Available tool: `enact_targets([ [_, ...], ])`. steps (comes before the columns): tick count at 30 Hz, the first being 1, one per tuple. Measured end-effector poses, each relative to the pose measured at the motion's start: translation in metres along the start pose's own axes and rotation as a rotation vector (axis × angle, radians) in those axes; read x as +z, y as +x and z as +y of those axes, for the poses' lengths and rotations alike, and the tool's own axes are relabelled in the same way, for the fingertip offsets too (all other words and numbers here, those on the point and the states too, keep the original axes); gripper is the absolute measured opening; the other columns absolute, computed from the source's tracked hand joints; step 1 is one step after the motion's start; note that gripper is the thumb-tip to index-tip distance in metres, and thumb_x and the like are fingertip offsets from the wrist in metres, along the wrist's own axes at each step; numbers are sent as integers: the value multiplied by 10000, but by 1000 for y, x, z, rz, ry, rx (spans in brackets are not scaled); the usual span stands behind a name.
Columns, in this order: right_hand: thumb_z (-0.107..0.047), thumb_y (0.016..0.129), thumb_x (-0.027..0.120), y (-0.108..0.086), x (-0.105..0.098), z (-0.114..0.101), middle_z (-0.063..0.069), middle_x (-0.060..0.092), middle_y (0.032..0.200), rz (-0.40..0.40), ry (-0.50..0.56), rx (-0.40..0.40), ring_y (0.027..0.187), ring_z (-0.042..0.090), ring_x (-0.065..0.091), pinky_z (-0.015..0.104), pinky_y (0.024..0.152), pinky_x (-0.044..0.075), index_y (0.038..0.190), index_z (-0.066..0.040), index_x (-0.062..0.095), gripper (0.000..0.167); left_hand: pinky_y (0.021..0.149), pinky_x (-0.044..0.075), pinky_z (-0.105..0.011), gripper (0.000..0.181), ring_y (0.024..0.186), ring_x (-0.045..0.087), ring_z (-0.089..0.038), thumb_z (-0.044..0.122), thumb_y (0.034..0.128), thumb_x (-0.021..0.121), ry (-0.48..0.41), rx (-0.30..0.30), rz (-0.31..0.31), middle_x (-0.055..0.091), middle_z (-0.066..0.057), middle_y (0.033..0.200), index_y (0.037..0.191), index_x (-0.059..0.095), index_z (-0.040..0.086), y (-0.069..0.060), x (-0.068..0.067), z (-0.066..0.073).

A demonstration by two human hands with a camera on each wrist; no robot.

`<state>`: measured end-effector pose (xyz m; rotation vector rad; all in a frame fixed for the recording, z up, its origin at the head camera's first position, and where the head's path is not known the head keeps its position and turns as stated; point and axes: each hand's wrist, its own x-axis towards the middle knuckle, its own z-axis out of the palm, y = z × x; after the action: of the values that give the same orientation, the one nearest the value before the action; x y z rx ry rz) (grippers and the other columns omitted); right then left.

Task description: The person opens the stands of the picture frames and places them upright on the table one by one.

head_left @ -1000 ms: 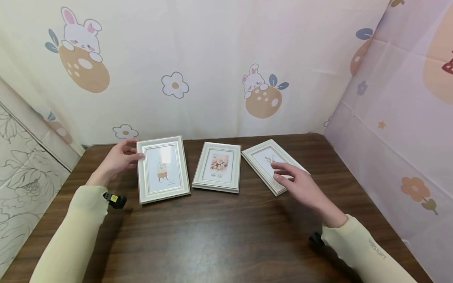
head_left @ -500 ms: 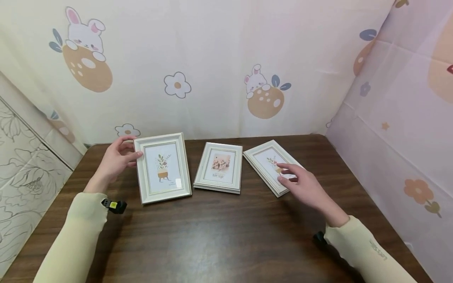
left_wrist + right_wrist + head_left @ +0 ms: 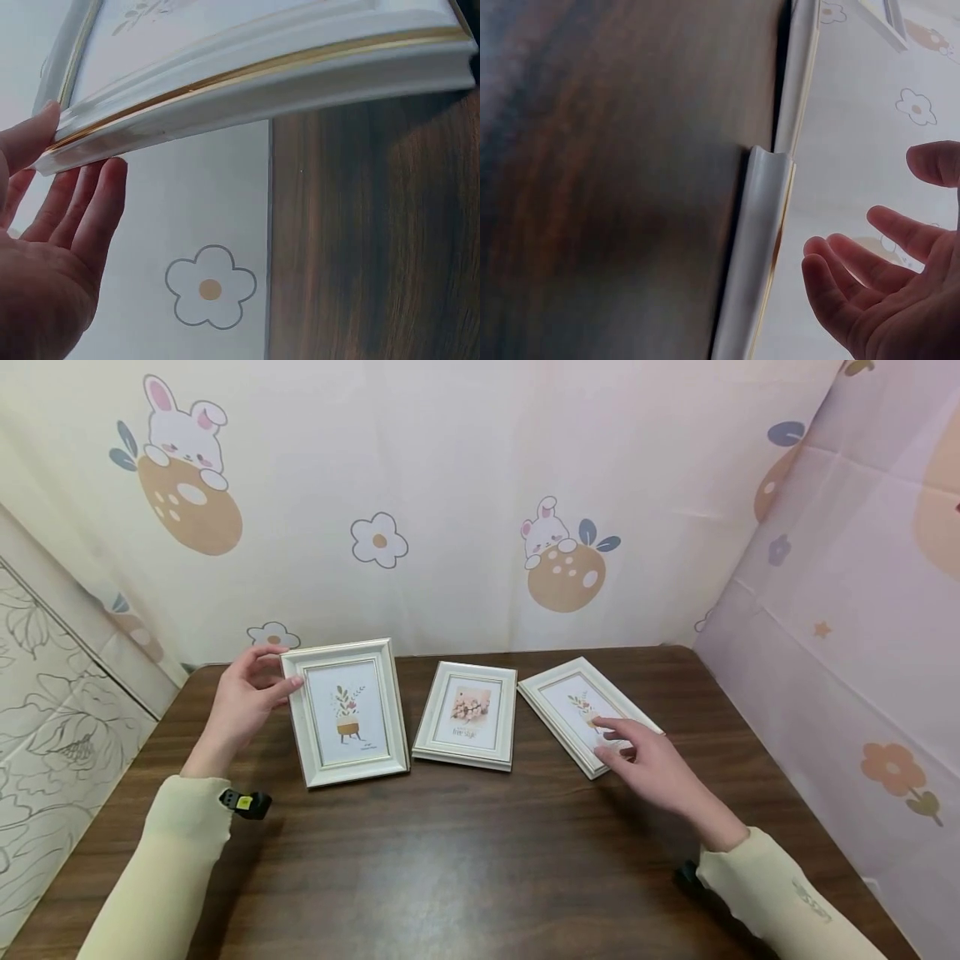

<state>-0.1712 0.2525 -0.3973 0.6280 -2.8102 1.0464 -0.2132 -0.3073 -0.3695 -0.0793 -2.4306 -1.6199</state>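
My left hand grips the left side of the largest white picture frame, which shows a potted-plant print. The thumb lies on its front; the other fingers go behind. That frame leans back with its top raised; in the left wrist view my left hand pinches the white, gold-lined edge of the picture frame. Above the right picture frame, which lies flat and angled, hovers my right hand, fingers loosely bent and holding nothing. The right wrist view shows a gap between my right hand and that frame's edge.
A smaller picture frame with a pink flower print lies between the other two. All are on a dark brown wooden table. A cloth backdrop with rabbits and flowers borders the back, and more patterned cloth hangs at the right.
The left picture frame's top has tipped further up in my left hand, and the glare has left its print. My right hand has shifted slightly down and right over the right frame.
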Motion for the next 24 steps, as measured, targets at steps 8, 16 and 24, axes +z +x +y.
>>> enact_targets([
  [8, -210, 969, 667, -8, 3, 1, 151, 585, 1362, -6, -72, -20, 1162, 334, 594, 527, 883, 515, 1354, -31, 575, 434, 672, 551, -182, 471, 900, 630, -42, 136, 896, 761, 74, 71, 84, 598, 11, 1166, 1317, 549, 129, -5, 3, 5],
  [16, -226, 964, 674, -15, 6, -6, 119, 596, 1336, -13, -117, -62, 1171, 286, 577, 492, 883, 493, 1327, -55, 597, 409, 694, 552, -180, 412, 900, 632, -50, 111, 888, 766, 52, 83, 100, 610, 66, 1110, 1245, 564, 146, -9, 3, 9],
  [24, -199, 929, 713, -23, 16, -12, 137, 579, 1342, -36, -160, -115, 1217, 305, 560, 505, 968, 467, 1312, -56, 606, 423, 682, 542, -154, 384, 879, 641, -45, 57, 884, 757, 36, 132, 112, 630, 65, 1074, 1206, 551, 92, -15, 3, 14],
])
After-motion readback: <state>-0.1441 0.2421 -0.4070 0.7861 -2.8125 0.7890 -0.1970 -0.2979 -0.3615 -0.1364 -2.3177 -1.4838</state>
